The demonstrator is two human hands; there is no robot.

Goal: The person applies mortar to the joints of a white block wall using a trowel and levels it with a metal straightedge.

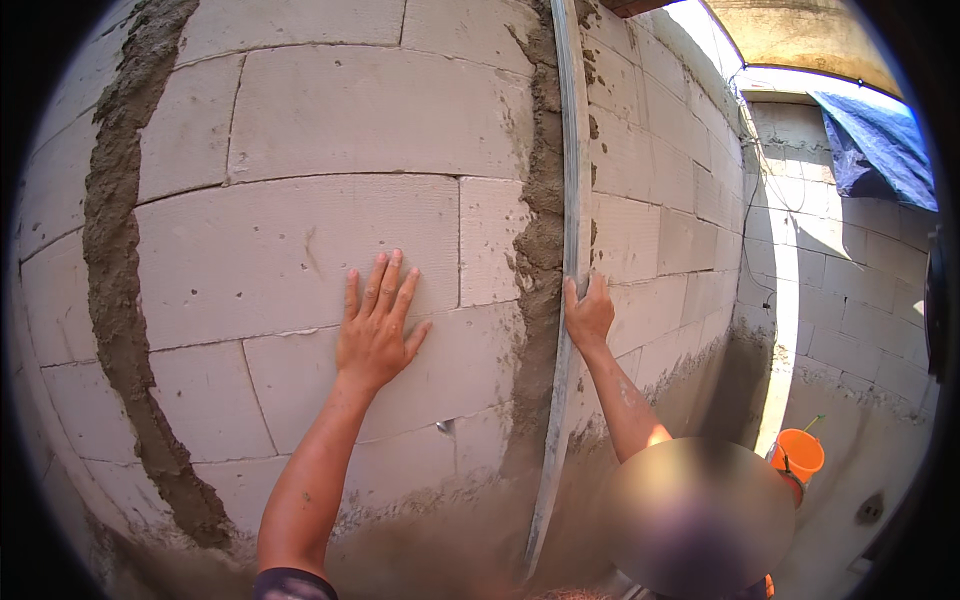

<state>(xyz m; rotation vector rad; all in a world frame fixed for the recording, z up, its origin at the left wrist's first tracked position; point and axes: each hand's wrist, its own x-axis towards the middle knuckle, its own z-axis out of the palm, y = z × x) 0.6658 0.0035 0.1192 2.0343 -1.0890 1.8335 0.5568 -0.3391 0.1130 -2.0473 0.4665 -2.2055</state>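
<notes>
My left hand [378,330] lies flat on the wall of pale blocks [330,110], fingers spread, holding nothing. To its right, my right hand [590,315] grips a long grey straightedge [575,150] at its right edge, thumb in front. The bar stands nearly upright against the wall and runs from the top of the view to the bottom. Along its left side is a rough vertical strip of wet mortar [543,235]. A second mortar strip [118,250] runs down the wall at far left. A blurred round patch hides the rest of my right arm.
An orange bucket [800,452] stands at lower right, with a thin green stick at its rim. Another block wall [850,290] meets this one at the right corner, where loose cables [765,200] hang. A blue tarp [880,150] drapes over that wall's top.
</notes>
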